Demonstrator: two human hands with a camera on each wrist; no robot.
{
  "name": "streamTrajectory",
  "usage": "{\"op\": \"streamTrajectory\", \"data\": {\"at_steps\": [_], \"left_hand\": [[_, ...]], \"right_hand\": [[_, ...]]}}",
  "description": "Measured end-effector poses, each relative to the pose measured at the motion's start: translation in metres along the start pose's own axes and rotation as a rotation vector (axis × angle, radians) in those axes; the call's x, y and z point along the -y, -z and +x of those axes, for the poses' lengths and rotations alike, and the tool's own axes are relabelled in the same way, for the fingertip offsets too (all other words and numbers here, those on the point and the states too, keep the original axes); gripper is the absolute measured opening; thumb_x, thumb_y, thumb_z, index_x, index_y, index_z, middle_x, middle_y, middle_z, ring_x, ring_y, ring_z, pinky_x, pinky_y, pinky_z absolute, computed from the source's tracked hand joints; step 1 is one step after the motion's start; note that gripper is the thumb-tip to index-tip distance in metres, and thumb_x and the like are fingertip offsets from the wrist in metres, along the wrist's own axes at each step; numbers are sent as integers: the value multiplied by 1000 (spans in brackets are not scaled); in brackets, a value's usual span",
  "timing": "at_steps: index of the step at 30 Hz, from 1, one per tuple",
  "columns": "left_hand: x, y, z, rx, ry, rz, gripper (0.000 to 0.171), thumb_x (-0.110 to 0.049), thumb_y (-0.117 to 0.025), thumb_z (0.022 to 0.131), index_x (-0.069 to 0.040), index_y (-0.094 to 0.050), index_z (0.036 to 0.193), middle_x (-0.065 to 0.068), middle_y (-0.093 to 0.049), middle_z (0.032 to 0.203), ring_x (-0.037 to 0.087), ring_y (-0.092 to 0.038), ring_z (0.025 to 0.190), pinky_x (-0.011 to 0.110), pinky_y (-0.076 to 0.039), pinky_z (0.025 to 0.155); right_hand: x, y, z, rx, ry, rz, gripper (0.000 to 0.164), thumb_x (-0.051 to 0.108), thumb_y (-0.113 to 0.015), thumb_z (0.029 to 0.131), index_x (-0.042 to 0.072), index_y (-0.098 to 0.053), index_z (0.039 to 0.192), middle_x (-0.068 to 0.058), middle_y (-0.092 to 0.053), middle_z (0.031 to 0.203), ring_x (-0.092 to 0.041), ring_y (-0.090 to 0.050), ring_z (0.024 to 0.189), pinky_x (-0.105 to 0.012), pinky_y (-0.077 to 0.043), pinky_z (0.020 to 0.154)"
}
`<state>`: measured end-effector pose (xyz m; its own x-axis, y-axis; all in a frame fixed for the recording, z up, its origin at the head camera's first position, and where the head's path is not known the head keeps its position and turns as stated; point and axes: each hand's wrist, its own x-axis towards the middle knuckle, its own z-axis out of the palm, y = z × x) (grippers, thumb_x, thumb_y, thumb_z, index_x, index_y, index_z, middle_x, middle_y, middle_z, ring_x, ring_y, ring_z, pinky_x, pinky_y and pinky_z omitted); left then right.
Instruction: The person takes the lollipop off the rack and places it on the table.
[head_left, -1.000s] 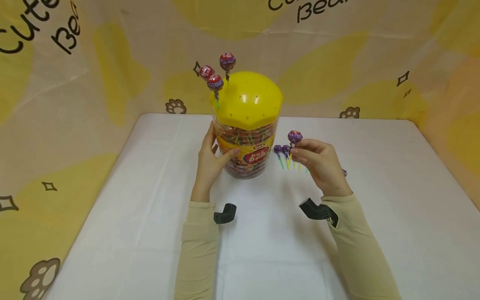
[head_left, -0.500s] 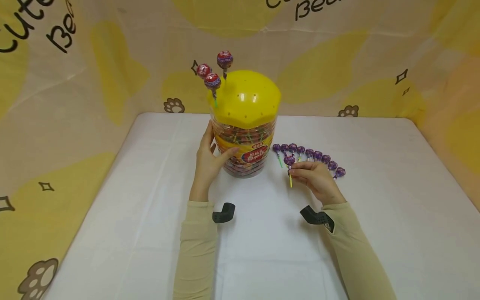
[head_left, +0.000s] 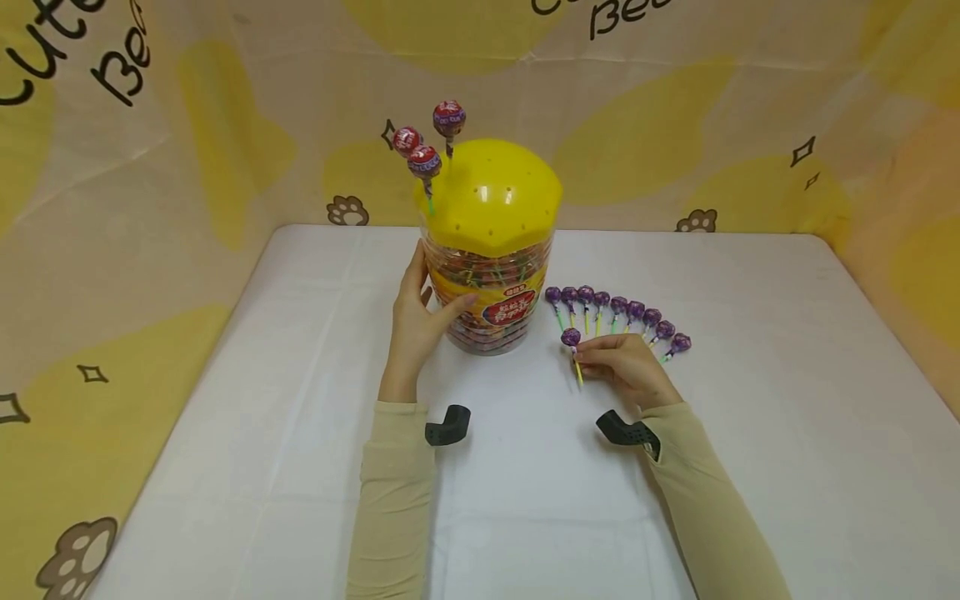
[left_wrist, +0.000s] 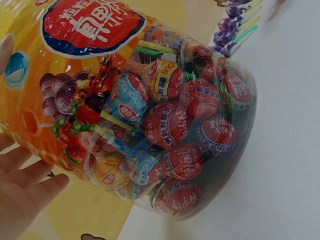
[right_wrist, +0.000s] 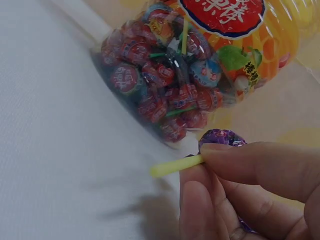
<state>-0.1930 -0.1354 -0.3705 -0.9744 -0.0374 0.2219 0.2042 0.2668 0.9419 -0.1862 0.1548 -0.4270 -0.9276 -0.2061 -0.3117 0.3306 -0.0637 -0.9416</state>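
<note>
In the head view my left hand (head_left: 416, 325) holds the side of a large clear jar (head_left: 489, 343) with a yellow domed lid (head_left: 504, 187). Its thumb lies across the front label, and the other fingers go partly out of sight behind the left side. Wrapped lollipops (left_wrist: 180, 160) fill the jar. My right hand (head_left: 626, 362) pinches one purple-wrapped lollipop (head_left: 571, 337) between thumb and fingertips, low over the table. The yellow stick (right_wrist: 175, 166) points down toward the front, its free end showing. Three lollipops (head_left: 425, 162) stand on the lid's left side.
A curved row of several purple lollipops (head_left: 618, 305) lies right of the jar, just behind my right hand. Small holes dot the lid. A white cloth (head_left: 525, 517) covers the table, and a yellow patterned backdrop (head_left: 637, 150) rises behind it.
My right hand has come down and toward the front with the lollipop, uncovering the row behind it. My left hand has kept its hold on the jar.
</note>
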Motion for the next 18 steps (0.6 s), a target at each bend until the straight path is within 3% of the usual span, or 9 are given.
{"op": "streamTrajectory", "data": {"at_steps": [4,9,18], "left_hand": [[-1,0,0,-1,2,-1,93,-22,-75,83,-11,-13,152,8,-19,155,23,-23,140,41,-26,112],[0,0,0,-3,9,6,94,-24,-74,83,-11,-13,152,8,-19,155,22,-23,140,40,-27,112],[-2,0,-1,0,10,1,93,-24,-74,83,-12,-13,152,8,-19,155,22,-23,140,40,-26,112]], "right_hand": [[0,-1,0,-26,6,-46,9,-9,-64,82,-7,-71,88,-5,-70,78,-11,-68,70,-22,-57,69],[0,-4,2,-57,21,-141,28,-7,-65,82,-24,-59,104,-5,-70,76,-9,-67,67,-21,-57,67],[0,-7,6,-78,33,-258,28,-5,-66,82,-24,-59,103,-4,-69,74,-6,-64,62,-20,-56,63]]}}
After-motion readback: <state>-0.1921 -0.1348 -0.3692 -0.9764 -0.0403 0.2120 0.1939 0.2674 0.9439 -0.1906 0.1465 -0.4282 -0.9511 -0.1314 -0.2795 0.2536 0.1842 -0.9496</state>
